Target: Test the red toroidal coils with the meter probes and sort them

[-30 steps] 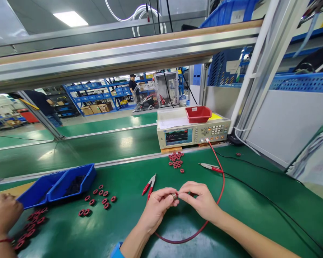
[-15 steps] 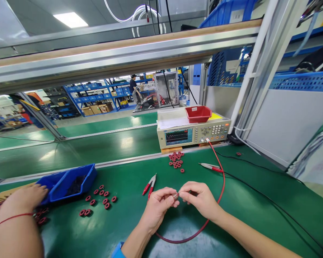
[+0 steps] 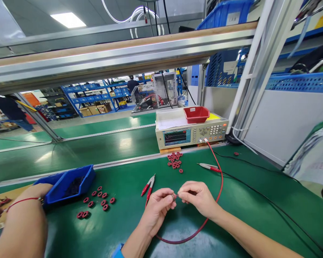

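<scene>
My left hand [image 3: 160, 206] is closed, pinching a small ring coil [image 3: 173, 196] that its fingers mostly hide. Close beside it, my right hand [image 3: 195, 195] is closed too, thumb and forefinger pressed together at the coil's edge. Whatever lies between those fingertips is too small to make out. Red-handled clip leads, one left clip [image 3: 148, 185] and one right clip [image 3: 209, 167], lie on the green bench around my hands. Behind them sits a cluster of red ring coils [image 3: 174, 160]; more loose coils [image 3: 103, 202] are spread to the left.
A tester [image 3: 192, 134] with a lit screen stands at the back, a red tray [image 3: 196, 114] on top. A red cable [image 3: 221, 179] loops around my hands. At left, a co-worker's arm [image 3: 27, 222] reaches to the blue bins [image 3: 70, 184]. A metal shelf beam crosses above.
The co-worker's arm has reached further, its hand now down in the blue bin. My hands stay close together, with the fingertips slightly further apart. A person in the left background has shifted.
</scene>
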Motion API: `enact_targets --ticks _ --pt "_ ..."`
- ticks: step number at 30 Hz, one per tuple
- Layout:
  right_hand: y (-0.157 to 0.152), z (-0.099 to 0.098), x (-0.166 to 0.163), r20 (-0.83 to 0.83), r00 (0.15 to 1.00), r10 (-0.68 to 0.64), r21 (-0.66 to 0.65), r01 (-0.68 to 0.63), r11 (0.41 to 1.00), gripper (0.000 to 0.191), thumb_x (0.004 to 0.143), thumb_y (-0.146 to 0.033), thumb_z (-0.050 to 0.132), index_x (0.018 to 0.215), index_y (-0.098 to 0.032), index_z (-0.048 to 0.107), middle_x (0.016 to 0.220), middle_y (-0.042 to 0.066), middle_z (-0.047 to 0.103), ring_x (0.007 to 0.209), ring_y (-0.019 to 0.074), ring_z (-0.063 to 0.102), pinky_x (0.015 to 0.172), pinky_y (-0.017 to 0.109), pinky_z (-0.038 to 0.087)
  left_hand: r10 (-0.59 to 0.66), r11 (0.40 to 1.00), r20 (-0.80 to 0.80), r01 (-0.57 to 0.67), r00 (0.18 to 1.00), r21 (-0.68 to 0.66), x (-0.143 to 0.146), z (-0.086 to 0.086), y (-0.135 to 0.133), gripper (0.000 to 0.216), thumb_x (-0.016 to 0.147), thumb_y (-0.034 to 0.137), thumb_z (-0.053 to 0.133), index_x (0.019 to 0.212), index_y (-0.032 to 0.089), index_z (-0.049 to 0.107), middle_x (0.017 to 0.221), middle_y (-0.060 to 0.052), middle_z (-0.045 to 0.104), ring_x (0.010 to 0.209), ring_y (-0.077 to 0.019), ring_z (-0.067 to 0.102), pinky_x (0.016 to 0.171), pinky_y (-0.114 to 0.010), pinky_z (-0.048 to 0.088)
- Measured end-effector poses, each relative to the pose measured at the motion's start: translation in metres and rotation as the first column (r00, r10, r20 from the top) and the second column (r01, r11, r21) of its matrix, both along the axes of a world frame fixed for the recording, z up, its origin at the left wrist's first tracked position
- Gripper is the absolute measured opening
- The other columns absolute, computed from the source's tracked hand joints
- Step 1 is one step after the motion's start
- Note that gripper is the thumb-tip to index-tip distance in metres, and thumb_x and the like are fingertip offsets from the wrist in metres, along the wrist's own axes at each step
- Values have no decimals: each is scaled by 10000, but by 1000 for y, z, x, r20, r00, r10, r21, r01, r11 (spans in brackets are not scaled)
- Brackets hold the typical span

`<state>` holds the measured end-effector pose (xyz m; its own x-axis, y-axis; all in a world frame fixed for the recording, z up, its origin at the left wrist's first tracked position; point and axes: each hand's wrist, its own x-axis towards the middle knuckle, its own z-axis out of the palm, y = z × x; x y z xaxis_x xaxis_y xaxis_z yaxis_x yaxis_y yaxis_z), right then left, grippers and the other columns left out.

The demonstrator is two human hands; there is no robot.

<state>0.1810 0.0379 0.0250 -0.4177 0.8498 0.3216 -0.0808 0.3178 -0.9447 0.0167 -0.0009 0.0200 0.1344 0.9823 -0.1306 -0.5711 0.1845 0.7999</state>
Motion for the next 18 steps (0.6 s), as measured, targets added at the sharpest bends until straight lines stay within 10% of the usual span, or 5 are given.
enact_targets --ticks 7,18 --pt "14 -2 6 -23 987 -161 -150 156 976 290 712 -440 654 684 -151 662 571 1 565 518 111 518 468 227 453 54 997 40 -51 998 -61 -4 1 3 186 626 172 777 773 121 675 736 -37 682 572 -75 598 574 -161 484" --pt "8 -8 -1 -22 997 72 -160 -75 984 222 692 -338 686 822 -161 657 795 14 529 681 122 508 443 188 475 1 999 59 2 998 -48 -3 1 1 179 677 144 739 835 123 656 798 -54 690 636 -100 637 617 -176 511"
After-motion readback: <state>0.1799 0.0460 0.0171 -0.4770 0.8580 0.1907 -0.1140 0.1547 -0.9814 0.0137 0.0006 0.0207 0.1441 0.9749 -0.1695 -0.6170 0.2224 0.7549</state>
